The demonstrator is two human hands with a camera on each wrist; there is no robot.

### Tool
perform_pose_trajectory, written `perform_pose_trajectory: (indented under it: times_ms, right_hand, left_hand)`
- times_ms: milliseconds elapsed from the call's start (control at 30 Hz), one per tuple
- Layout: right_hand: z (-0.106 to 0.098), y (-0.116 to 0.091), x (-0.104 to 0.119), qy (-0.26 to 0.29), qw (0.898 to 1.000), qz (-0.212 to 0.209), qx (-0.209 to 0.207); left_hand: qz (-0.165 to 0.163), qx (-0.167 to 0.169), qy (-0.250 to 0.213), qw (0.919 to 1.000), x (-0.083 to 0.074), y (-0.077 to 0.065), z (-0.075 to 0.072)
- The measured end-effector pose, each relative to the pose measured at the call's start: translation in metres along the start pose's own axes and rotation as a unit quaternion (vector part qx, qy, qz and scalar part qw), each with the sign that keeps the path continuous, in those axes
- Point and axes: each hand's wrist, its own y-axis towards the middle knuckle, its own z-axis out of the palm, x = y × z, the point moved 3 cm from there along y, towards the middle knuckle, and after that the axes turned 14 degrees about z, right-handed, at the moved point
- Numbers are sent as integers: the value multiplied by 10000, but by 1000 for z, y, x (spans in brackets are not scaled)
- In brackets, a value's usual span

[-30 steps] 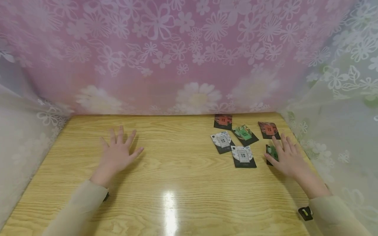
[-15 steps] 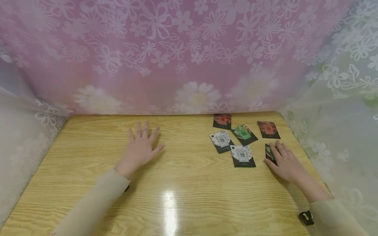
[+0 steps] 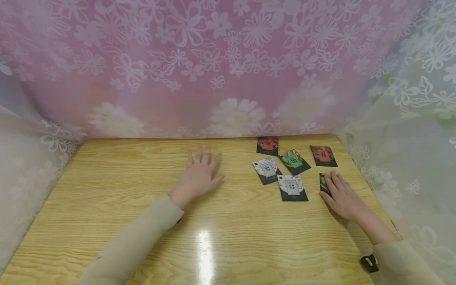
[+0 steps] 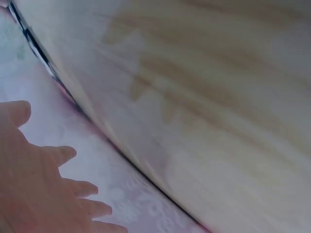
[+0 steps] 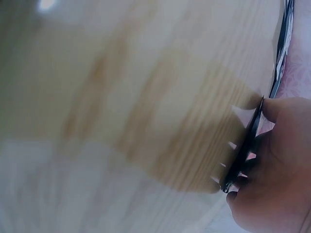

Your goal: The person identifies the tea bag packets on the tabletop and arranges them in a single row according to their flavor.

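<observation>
My right hand [image 3: 343, 200] lies over a small black-and-green packet [image 3: 323, 184] at the table's right side, covering most of it. Its fingers look nearly straight on the packet's face, and the thumb touches the near edge. In the right wrist view that packet [image 5: 245, 150] appears edge-on, dark, against my thumb and fingers. My left hand [image 3: 199, 176] hovers over the middle of the table with fingers spread, holding nothing. Two white packets [image 3: 293, 187] and a green packet [image 3: 295, 161] lie between my hands. Two red packets [image 3: 323, 155] lie farther back.
A wood-grain table [image 3: 142, 245] spans the view, with a bright light reflection near its front. Pink flowered cloth [image 3: 213, 79] hangs along the back edge. Pale flowered sheets [image 3: 420, 158] drape down at both sides.
My left hand has moved steadily right over the table. My right hand has lowered onto the green packet, fingers drawing closer together. The packets have stayed in place.
</observation>
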Motion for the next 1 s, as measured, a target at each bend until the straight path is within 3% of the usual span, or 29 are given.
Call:
perform_pose_trajectory:
  times_ms: [333,600,1000]
  right_hand:
    - [0,-1,3,32,10000,11,21]
    - [0,-2,4,29,10000,-50,-50]
    - [-1,-2,5,-46,10000,-14,-16]
  left_hand:
    - [560,180,200,9981,-35,39,8]
    - [1178,573,502,9901,-63,64,14]
    - [1529,748,1042,9799,-102,99,22]
